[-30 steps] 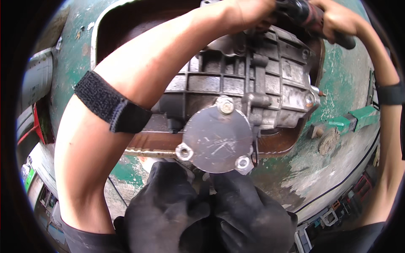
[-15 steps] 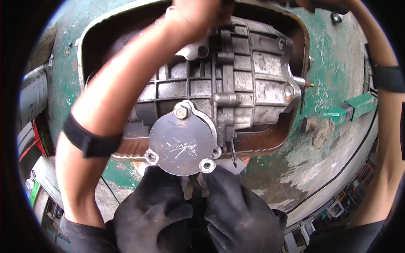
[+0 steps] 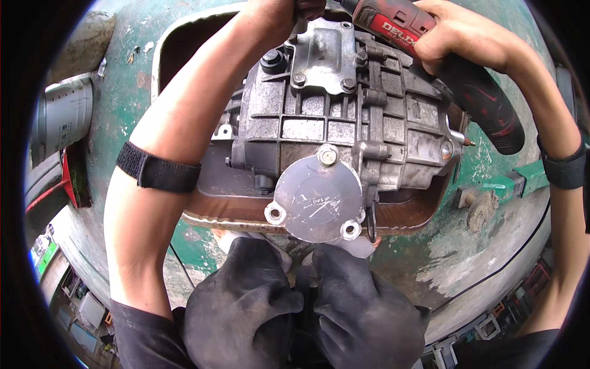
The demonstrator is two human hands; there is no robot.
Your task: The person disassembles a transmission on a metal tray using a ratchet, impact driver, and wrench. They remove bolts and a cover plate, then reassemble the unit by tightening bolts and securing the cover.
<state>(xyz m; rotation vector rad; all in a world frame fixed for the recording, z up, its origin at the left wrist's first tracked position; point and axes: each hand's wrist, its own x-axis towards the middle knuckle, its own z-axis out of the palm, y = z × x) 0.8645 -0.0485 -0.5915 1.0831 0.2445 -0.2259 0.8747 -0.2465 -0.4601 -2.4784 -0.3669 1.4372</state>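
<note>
My right hand [image 3: 458, 40] wraps round a red and black cordless power tool [image 3: 399, 21], its grip slanting down to the right. The tool's front end points left, toward my left hand. At the top edge, my left hand [image 3: 279, 12] has its fingers curled close to the tool's front; what they hold is hidden. Below both hands lies a ribbed metal gearbox casing [image 3: 307, 129]. A bolted rectangular plate [image 3: 322, 55] is on its upper part, and a round grey cover [image 3: 316, 200] with bolt lugs sits at its near side, one lug holding a bolt [image 3: 327, 155].
The casing lies in a rusty metal tray [image 3: 405, 218] on a worn green floor [image 3: 184, 246]. To the right are a green metal bar [image 3: 531, 176] and a black cable [image 3: 491, 273]. A white bucket [image 3: 67, 111] stands left. My knees [image 3: 246, 295] are close to the tray.
The view has shifted, so the casing appears lower and further right. The power tool in my right hand now shows more fully, and the rectangular plate has come out from behind my left arm.
</note>
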